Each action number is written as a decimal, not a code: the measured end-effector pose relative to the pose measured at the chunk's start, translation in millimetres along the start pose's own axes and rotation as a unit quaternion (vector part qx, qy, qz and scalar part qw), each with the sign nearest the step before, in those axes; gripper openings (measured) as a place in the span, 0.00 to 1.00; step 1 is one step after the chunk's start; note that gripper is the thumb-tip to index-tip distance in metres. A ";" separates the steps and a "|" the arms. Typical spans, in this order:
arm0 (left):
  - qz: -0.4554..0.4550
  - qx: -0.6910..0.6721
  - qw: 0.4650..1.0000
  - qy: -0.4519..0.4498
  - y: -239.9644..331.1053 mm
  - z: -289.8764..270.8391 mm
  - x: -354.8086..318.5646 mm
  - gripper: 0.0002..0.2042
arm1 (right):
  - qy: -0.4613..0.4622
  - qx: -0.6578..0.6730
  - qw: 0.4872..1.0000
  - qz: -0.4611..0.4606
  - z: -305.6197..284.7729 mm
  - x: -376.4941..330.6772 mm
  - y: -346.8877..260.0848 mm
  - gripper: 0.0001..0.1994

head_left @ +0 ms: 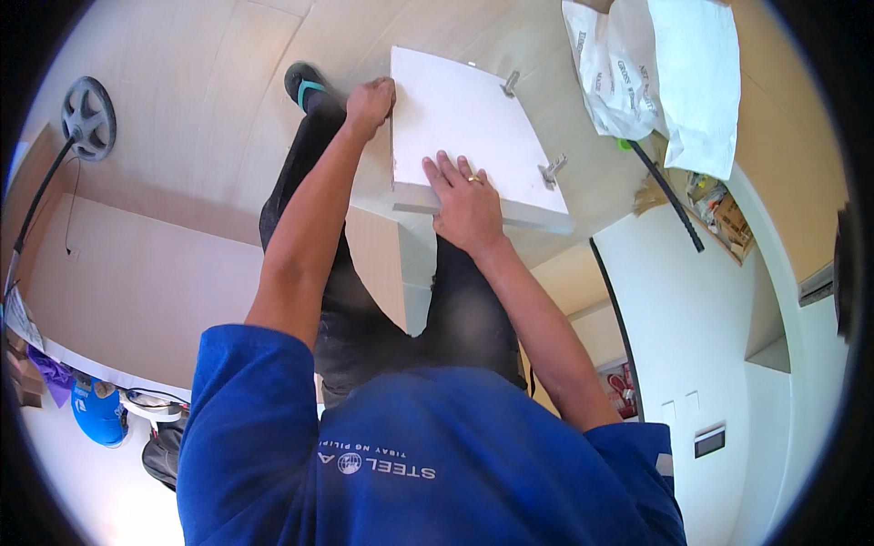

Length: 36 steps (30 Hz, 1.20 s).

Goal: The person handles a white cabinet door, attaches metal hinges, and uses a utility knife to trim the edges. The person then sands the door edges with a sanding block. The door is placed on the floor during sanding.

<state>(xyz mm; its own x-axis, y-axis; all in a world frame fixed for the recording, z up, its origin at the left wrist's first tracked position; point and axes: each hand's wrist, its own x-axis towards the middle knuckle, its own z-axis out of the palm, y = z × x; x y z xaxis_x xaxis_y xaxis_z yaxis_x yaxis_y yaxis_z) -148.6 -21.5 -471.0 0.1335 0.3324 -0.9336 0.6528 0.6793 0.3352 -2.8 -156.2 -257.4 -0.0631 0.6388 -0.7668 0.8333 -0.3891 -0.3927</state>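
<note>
A white cabinet door (469, 118) lies face up in front of me, with two metal hinges, an upper hinge (511, 84) and a lower hinge (553, 170), along its right side. My left hand (370, 106) is closed against the door's left edge near the far corner; whatever its fingers hold is hidden. On the door's near part, my right hand (469, 202) rests palm down, fingers spread over the white face. Its thumb is at the near edge. What supports the door is mostly out of sight beneath it.
White printed sacks (696, 82) are at the far right, beside a black rod (669, 200) and a box of small items (728, 218). A grey wheel (88, 118) on a pole stands far left. A blue helmet (98, 411) and a dark bag (164, 455) are lower left.
</note>
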 end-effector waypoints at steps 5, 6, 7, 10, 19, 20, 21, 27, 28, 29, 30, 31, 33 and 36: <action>0.079 0.031 0.995 0.056 8.5 -14.9 -151.5 0.24 | 0.027 -0.002 0.999 0.027 11.1 -2.2 -2.4 0.44; 0.062 0.016 0.997 0.049 14.2 -19.1 -175.4 0.25 | 0.027 0.002 0.999 0.029 11.2 -0.3 -2.0 0.45; 0.041 0.001 0.998 0.042 20.0 -22.1 -200.4 0.27 | 0.024 0.002 0.999 0.032 9.0 1.2 0.4 0.45; 0.069 0.024 0.995 0.065 17.0 -16.0 -164.9 0.20 | 0.022 0.010 0.999 0.031 4.9 1.6 -2.5 0.45; 0.111 0.149 0.982 0.021 -7.3 -11.7 -81.1 0.23 | 0.020 -0.006 0.999 0.028 15.6 -6.0 -2.2 0.44; 0.037 0.102 0.994 0.008 17.0 -15.3 -124.1 0.23 | 0.024 -0.003 0.999 0.038 18.3 0.1 1.2 0.44; 0.031 0.073 0.997 0.023 25.5 -19.6 -160.9 0.25 | 0.033 -0.007 0.999 0.031 15.1 5.6 5.0 0.45; 0.063 0.068 0.994 0.055 -1.5 -8.4 -91.8 0.20 | 0.024 -0.006 0.999 0.037 9.0 0.0 -5.7 0.46; 0.060 0.137 0.986 0.073 -9.8 -3.9 -49.1 0.19 | 0.032 -0.001 0.999 0.027 8.9 -1.4 -4.5 0.45; 0.066 0.086 0.992 0.058 14.6 -0.5 -38.4 0.21 | 0.034 -0.006 0.999 0.030 11.7 -2.6 -1.8 0.45; 0.008 0.005 0.999 0.037 12.1 3.1 -20.6 0.23 | 0.036 -0.013 0.999 0.022 9.9 -2.4 -0.5 0.45; 0.018 0.016 0.999 0.025 10.4 1.7 -18.8 0.23 | 0.040 -0.014 0.999 0.020 8.9 -1.2 -2.8 0.45; 0.037 0.035 0.999 0.006 4.7 -2.6 -19.4 0.23 | 0.038 -0.013 0.999 0.015 14.1 -1.1 -2.2 0.45; 0.041 0.047 0.997 0.037 15.0 -7.0 -104.1 0.22 | 0.043 -0.009 0.999 0.024 11.2 4.5 4.5 0.44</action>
<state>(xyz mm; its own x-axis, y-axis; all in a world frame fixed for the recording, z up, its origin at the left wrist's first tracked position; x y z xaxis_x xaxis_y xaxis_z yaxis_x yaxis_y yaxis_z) -157.8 -41.4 -367.9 0.1362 0.4339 -0.8906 0.7101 0.5841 0.3932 -5.5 -162.5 -268.3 0.0241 0.6744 -0.7380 0.8436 -0.4098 -0.3469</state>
